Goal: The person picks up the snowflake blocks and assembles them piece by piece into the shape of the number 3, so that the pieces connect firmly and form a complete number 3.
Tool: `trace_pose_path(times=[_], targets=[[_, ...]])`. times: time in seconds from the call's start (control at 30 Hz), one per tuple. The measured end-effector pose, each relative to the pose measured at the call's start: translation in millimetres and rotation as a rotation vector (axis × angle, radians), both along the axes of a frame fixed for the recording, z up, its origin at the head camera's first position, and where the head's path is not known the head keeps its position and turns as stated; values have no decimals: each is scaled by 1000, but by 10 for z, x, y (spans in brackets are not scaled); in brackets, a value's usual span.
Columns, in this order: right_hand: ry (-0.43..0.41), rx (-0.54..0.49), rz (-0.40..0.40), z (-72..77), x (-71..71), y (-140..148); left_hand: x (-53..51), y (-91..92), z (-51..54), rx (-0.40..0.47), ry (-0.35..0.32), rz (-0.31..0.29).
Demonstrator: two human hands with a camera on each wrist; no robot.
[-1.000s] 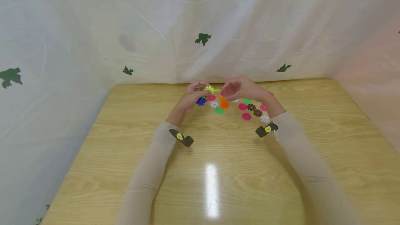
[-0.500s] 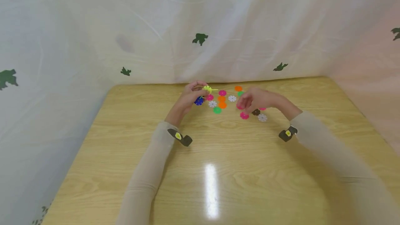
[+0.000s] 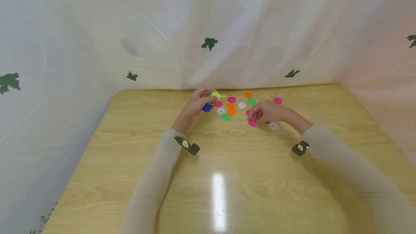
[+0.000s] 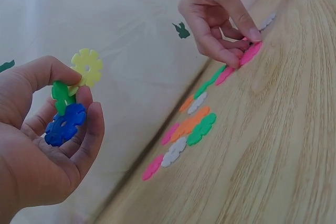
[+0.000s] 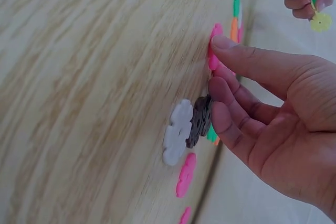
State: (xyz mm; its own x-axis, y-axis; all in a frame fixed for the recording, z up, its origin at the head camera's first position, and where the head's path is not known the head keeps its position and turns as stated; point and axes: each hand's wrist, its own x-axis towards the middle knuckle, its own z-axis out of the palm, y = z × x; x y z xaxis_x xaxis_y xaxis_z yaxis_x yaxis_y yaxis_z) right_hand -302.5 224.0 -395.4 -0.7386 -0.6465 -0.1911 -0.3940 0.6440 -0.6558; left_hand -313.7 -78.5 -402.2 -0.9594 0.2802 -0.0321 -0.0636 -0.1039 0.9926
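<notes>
In the left wrist view, my left hand [image 4: 42,140] pinches a joined piece of flower-shaped discs: yellow [image 4: 89,66], green [image 4: 62,95] and blue [image 4: 65,124]. It holds them above the table's far side in the head view. My right hand [image 3: 268,112] is low over the loose discs to the right. Its thumb and finger pinch a pink disc [image 5: 215,32] at the table surface, the remaining fingers curled. Part of another pink disc [image 3: 248,112] shows beside these fingers. Brown discs [image 5: 199,121] lie under the hand, mostly hidden in the head view.
Loose discs lie between the hands, including orange [image 3: 231,112], green [image 3: 226,117] and white [image 3: 242,105] ones. A white disc [image 3: 273,126] and a pink disc [image 3: 277,100] are at the right. A patterned curtain [image 3: 156,46] hangs behind the wooden table [image 3: 182,190].
My right hand has moved from beside the left hand, right and nearer, down to the pink discs, and now pinches one. My left hand keeps the joined discs in about the same place.
</notes>
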Motion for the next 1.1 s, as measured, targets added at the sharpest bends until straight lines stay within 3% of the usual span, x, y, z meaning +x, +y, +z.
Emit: trace_pose_path(times=[0.3,0.53,0.7,1.1], targets=[[1,-17,46,-14,-24,-79,-12,-17,20,-17,-11,6],[12,-96,57,-72,-73,-137,-15,-20,28,-14,-8,2],[48,-178,-43,-90,-116,-219,0,-16,13,-1,-19,14],[-54,-550,-335,145,-207,-470,-4,-18,13,-1,-15,13]])
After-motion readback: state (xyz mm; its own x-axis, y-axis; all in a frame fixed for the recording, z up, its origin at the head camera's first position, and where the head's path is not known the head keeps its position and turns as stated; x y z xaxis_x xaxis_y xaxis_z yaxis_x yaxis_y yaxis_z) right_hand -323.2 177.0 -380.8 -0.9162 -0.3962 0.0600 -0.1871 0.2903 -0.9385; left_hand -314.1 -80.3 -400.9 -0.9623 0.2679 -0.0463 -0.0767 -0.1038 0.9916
